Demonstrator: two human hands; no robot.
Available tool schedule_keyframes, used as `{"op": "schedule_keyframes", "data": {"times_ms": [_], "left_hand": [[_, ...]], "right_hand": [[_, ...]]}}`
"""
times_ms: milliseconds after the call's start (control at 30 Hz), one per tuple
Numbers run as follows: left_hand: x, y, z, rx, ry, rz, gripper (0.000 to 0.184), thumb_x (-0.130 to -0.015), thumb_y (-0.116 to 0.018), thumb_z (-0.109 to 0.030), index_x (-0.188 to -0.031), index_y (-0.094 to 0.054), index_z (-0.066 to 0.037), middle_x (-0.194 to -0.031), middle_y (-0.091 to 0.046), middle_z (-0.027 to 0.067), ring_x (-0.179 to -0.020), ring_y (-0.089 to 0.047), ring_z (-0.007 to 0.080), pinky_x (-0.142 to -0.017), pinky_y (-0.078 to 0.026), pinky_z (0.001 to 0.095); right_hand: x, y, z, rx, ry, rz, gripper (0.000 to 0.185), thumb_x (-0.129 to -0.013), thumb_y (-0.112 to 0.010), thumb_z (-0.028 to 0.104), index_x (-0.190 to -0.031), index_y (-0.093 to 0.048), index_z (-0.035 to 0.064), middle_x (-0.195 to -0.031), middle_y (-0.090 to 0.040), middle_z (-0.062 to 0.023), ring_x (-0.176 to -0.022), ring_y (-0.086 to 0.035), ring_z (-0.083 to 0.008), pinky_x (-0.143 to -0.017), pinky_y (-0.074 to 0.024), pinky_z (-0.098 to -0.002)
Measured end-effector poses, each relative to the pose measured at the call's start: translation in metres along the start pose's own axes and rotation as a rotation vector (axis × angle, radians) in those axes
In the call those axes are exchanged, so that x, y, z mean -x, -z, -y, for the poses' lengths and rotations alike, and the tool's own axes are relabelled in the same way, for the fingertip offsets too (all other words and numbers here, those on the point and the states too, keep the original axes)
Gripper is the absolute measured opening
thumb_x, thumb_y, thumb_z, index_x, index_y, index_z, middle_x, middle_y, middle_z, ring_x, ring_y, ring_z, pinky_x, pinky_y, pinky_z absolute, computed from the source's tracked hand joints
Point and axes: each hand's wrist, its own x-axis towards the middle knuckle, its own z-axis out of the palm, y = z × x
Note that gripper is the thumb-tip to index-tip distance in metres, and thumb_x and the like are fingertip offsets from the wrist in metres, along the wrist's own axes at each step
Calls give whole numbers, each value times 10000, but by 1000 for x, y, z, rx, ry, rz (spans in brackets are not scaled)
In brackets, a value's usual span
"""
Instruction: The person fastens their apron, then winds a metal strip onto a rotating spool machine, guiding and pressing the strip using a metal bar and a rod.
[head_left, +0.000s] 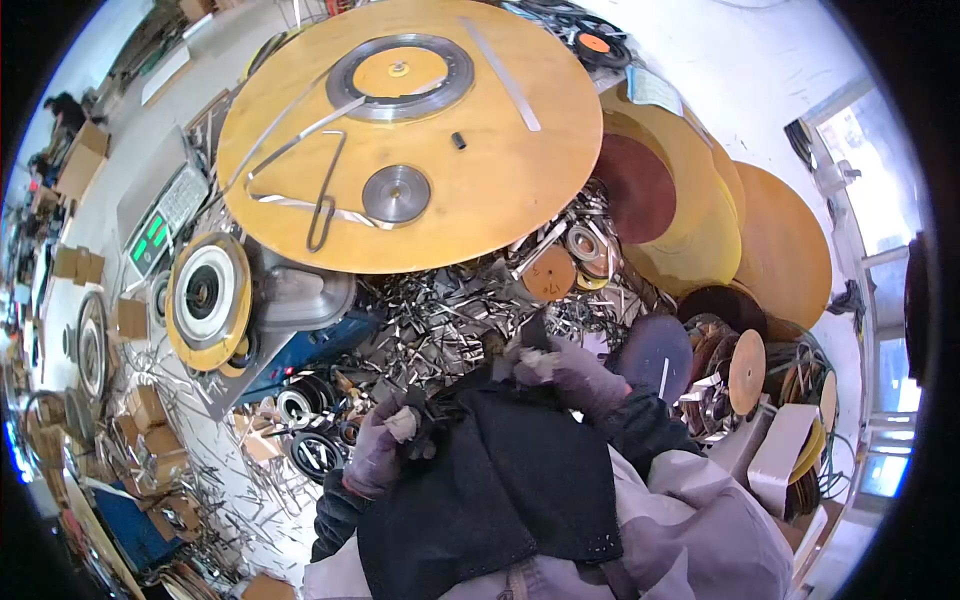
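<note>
Both hands wear grey-purple gloves and are near my lap at the bottom centre. My left hand (378,448) is closed on the dark edge of a black cloth (490,490) that lies over my lap. My right hand (572,374) is closed round something dark at the cloth's upper right; what exactly it holds is too small to make out. Pale patches show on the fingers of both gloves. Beyond the hands, a large round yellow disc (500,190) carries a metal ring (455,100), a small metal disc (397,194), a bent rod (322,200) and metal strips.
Metal scraps (430,335) heap below the disc. A scale with a green display (150,240) and a ringed wheel (207,290) stand left. Yellow discs (785,245) and a brown disc (632,185) lean right. A person (66,115) is far upper left.
</note>
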Motion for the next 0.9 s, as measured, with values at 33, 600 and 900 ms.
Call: {"op": "schedule_keyframes", "data": {"times_ms": [33, 600, 900], "left_hand": [[-4, -5, -1, -7, 10, 8, 348, -853, -611, -208, -1132, -523, -19, -792, -547, 22, -577, -490, 113, -550, -464, 287], [-46, -1, -6, 33, 47, 23, 238, -813, -539, -192, -1002, -513, -50, -736, -499, -11, -513, -406, 89, -507, -389, 252], [-46, 15, -22, -73, 109, 52, 288, -790, -578, -242, -1006, -536, -57, -768, -534, -14, -555, -451, 56, -455, -344, 181]], "right_hand": [[-1, 1, 1, -27, 5, 26, 355, -832, -613, 161, -1122, -532, -26, -923, -582, -29, -809, -540, -90, -677, -429, -189], [1, -38, -6, 354, 85, -40, 212, -823, -644, 149, -996, -581, 42, -928, -590, 12, -865, -536, -73, -780, -435, -241], [-9, -45, -7, 532, 40, -77, 271, -828, -634, 221, -1023, -582, 39, -957, -574, -4, -928, -518, -83, -833, -416, -247]]}}
